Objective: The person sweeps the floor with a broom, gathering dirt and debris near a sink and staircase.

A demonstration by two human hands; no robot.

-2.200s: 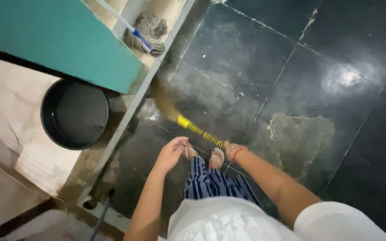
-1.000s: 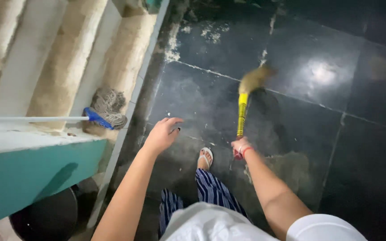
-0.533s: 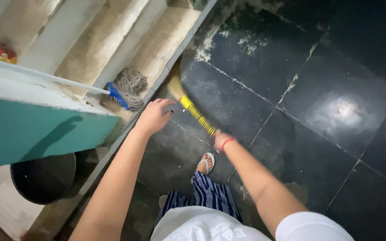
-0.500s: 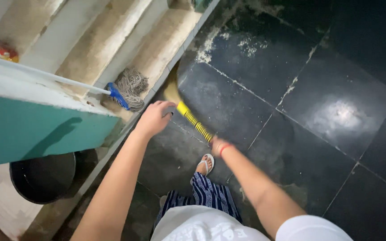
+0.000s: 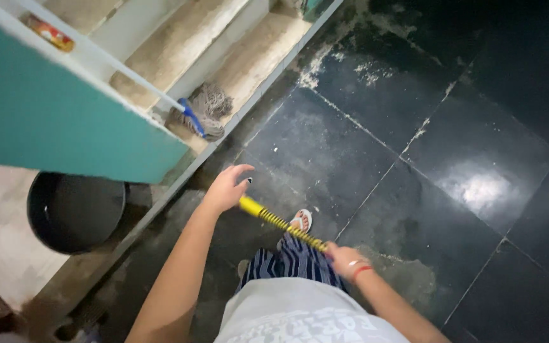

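My right hand [image 5: 344,258], with a red band at the wrist, grips the lower end of a yellow broom handle [image 5: 281,223] with a dark spiral pattern. The handle slants up and left toward my left hand [image 5: 227,188]. That hand hovers over the handle's upper part with its fingers spread, and the handle disappears behind it; I cannot tell whether it touches. The broom's bristles are hidden. Below are my striped trousers and a sandalled foot [image 5: 300,220] on the wet black tiled floor [image 5: 427,146].
Pale concrete steps [image 5: 236,57] rise at upper left, with a string mop [image 5: 201,114] and its white pole lying on them. A teal panel [image 5: 52,121] stands at left. A black bucket [image 5: 74,213] sits below it beside a raised kerb.
The broom has swung from out on the floor back toward my body, and its head has gone out of sight. My view has shifted, bringing the black bucket back into view.
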